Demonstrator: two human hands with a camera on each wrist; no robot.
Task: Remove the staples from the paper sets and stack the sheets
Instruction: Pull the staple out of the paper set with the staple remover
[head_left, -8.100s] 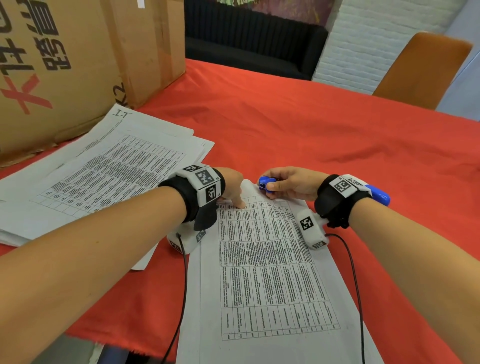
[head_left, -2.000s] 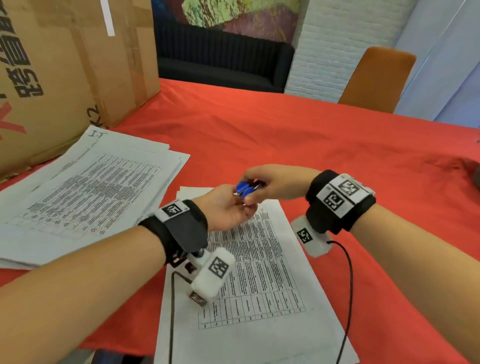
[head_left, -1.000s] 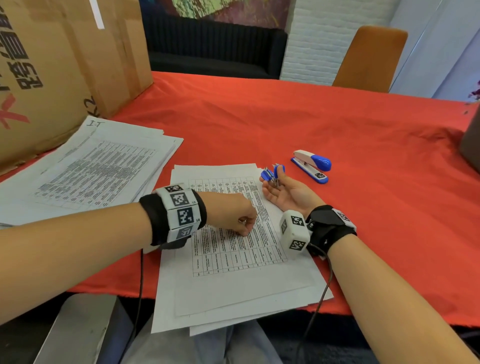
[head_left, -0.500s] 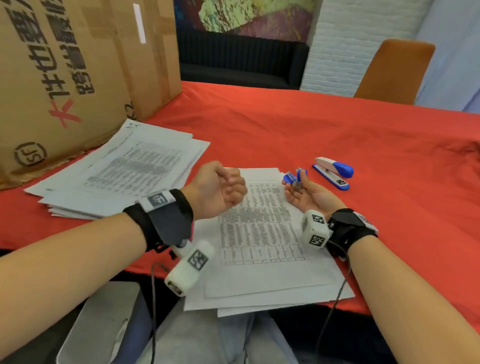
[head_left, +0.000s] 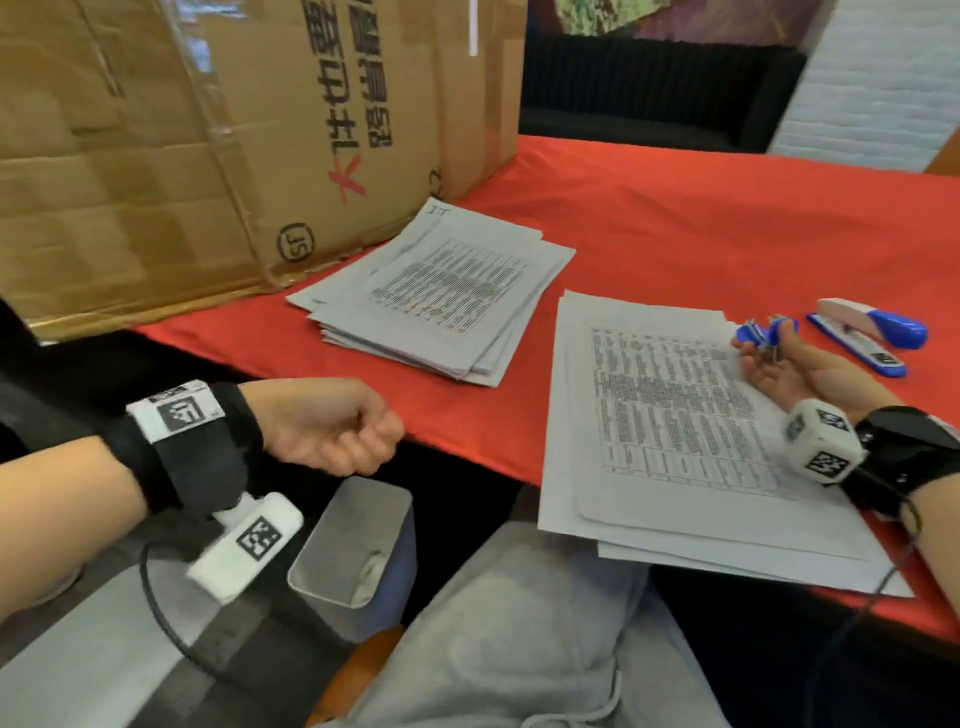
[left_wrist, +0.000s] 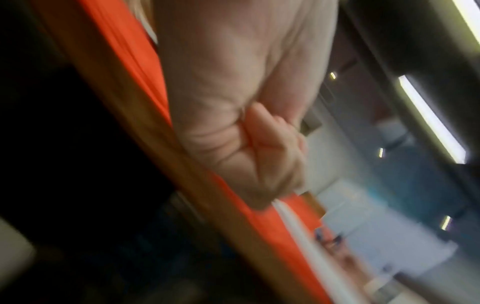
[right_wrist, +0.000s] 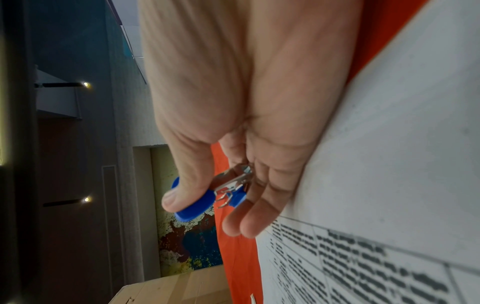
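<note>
My left hand (head_left: 337, 426) hangs off the table's front edge, above a grey bin (head_left: 343, 540). In the left wrist view its thumb presses against the curled fingers (left_wrist: 259, 148) in a pinch, with a tiny grey glint there that looks like a staple. My right hand (head_left: 779, 358) lies palm up on the loose printed sheets (head_left: 675, 415). Its thumb and fingers hold the blue staple remover (head_left: 763, 332), whose metal claws (right_wrist: 231, 185) show in the right wrist view. A stack of printed sheets (head_left: 441, 291) lies to the left.
A blue and white stapler (head_left: 872, 332) lies on the red tablecloth (head_left: 675, 218), right of my right hand. A large cardboard box (head_left: 208, 156) stands at the table's back left. My grey-trousered lap (head_left: 519, 623) is below the table edge.
My left hand has lifted off the sheets and swung left and down, off the table, to above the bin. My right hand has stayed on the paper with the staple remover.
</note>
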